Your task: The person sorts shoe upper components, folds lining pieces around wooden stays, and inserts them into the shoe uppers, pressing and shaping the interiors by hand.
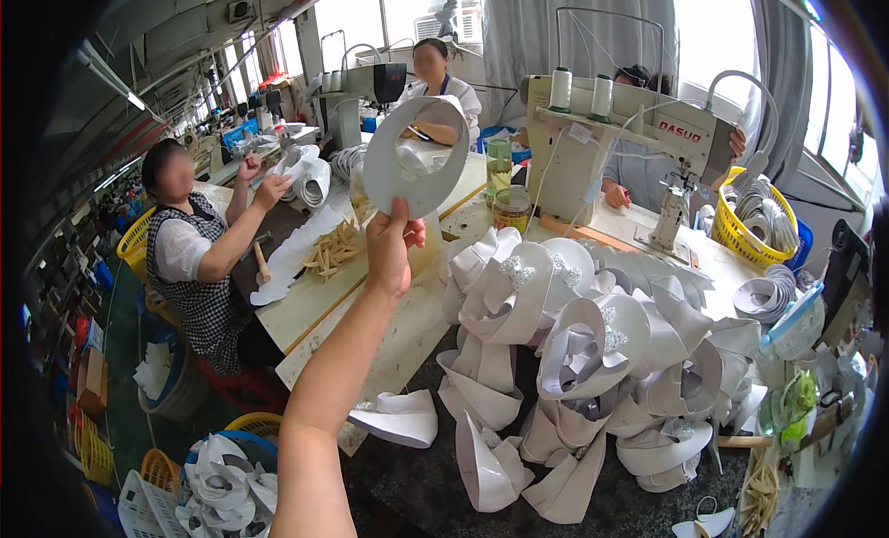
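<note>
My left hand is raised in front of me, closed with thumb and fingers on the lower edge of a white shoe upper. The upper is a curved loop with a large oval opening, through which a worker behind partly shows. My right hand is not in view. To the right of my forearm lies a heap of white shoe uppers, several with silvery glitter ornaments. A single upper rests on the table right beside my forearm.
A sewing machine with white thread cones stands behind the heap, a person's hands near it. Wooden sticks, a hammer and a jar lie farther back. Yellow basket at right. Left, a person in a checked apron handles white pieces.
</note>
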`<move>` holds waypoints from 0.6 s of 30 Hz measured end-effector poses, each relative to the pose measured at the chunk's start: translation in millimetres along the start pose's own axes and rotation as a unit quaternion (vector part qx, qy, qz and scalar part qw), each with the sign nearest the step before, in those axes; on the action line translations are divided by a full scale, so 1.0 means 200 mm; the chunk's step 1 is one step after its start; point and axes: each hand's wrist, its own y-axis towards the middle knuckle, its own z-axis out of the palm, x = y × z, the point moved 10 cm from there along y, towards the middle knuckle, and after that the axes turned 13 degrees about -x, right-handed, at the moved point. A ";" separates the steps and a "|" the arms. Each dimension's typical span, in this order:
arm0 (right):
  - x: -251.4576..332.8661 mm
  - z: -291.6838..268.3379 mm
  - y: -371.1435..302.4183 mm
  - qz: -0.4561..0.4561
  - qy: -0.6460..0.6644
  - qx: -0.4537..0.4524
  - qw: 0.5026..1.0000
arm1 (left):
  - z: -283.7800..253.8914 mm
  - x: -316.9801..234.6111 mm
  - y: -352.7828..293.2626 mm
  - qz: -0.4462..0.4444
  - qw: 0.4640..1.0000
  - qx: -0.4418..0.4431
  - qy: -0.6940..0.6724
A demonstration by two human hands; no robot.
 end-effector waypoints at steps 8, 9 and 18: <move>-0.19 0.08 -0.17 0.137 0.028 0.070 0.988 | -0.16 -0.01 -0.04 -0.031 0.999 -0.008 0.006; -0.21 0.09 -0.19 0.155 0.032 0.081 0.984 | -0.18 -0.01 -0.05 -0.032 0.999 -0.008 0.007; -0.19 0.07 -0.14 0.190 0.053 0.060 0.979 | -0.27 0.01 -0.09 -0.042 0.998 -0.025 0.031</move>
